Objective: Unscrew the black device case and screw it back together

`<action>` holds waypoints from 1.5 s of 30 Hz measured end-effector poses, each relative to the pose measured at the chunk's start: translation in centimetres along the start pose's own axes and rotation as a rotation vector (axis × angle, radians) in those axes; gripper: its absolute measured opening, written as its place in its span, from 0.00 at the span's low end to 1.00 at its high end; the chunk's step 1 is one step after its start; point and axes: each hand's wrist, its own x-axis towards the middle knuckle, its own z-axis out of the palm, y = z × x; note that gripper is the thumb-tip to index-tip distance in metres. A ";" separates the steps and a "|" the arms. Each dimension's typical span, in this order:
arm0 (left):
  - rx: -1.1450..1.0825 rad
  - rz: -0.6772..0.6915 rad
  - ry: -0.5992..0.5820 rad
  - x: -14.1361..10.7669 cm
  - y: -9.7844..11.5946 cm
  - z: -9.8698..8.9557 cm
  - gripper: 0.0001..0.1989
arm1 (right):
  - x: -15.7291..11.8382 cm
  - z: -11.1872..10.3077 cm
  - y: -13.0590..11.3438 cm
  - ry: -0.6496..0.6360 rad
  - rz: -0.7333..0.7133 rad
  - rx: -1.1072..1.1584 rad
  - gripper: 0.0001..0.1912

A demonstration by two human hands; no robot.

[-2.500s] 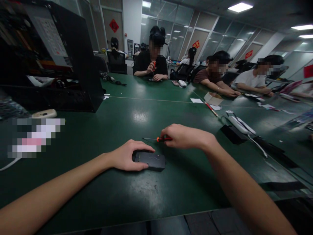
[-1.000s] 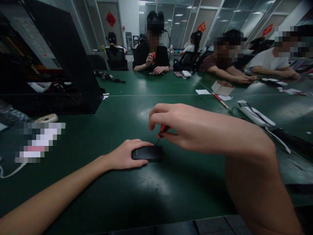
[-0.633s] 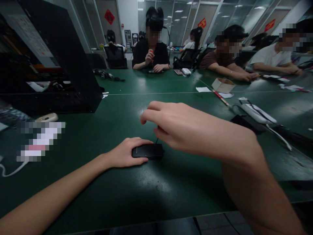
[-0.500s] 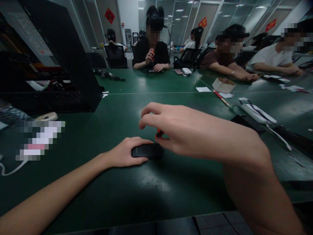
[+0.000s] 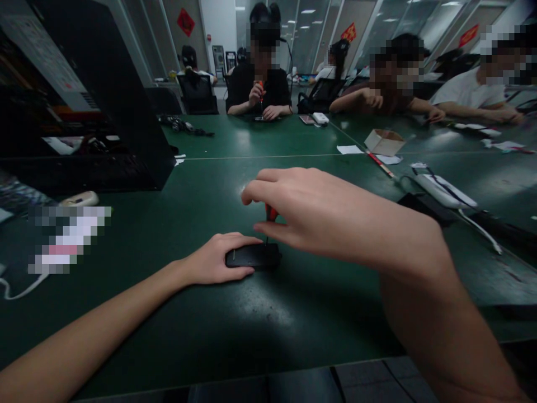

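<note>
A small black oblong device [image 5: 251, 257] lies flat on the green table, a short thin pin or screw showing near its left end. My left hand [image 5: 220, 258] grips that device from the left, thumb along one side and fingers along the other. Above its right end, my right hand [image 5: 289, 204] holds a screwdriver [image 5: 272, 213] with a red and black handle. The screwdriver stands nearly upright, and its thin shaft reaches down to the device's far right edge. Part of the handle is hidden behind my right fingers.
A black cabinet [image 5: 138, 112] stands at the left, near a pixelated item [image 5: 71, 240]. On the right lie a white power strip [image 5: 447, 190], a small open box [image 5: 384, 142] and a red stick [image 5: 381, 165]. Across the table a person [image 5: 239, 89] holds a screwdriver; others sit further right.
My right hand has shifted, and more of the screwdriver now shows, upright over the device. My left hand keeps its place. A person at the right has raised an arm.
</note>
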 end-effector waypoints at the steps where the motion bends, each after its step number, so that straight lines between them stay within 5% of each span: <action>1: 0.002 0.000 0.001 0.0 0.0 0.0 0.26 | 0.1 0.1 -0.1 0.002 0.009 0.003 0.10; 9: -0.002 -0.011 -0.003 0.0 0.0 -0.1 0.26 | -0.1 0.1 0.3 -0.002 -0.048 0.067 0.17; 19: 0.004 -0.003 -0.009 0.0 -0.1 0.0 0.27 | 0.4 0.8 0.5 -0.021 0.077 -0.009 0.10; 29: -0.018 -0.007 -0.007 0.1 0.1 0.0 0.26 | 0.6 0.0 0.4 -0.036 0.051 -0.025 0.07; 34: -0.018 0.002 -0.006 0.1 0.1 -0.1 0.26 | -0.2 -0.3 0.6 -0.039 -0.040 0.043 0.15; 38: -0.008 0.007 -0.007 0.1 0.1 -0.1 0.26 | -0.1 -0.3 0.5 -0.037 0.019 -0.023 0.10; 45: 0.005 -0.003 -0.011 0.1 0.0 -0.1 0.26 | -0.3 -0.1 0.5 0.011 -0.035 0.023 0.16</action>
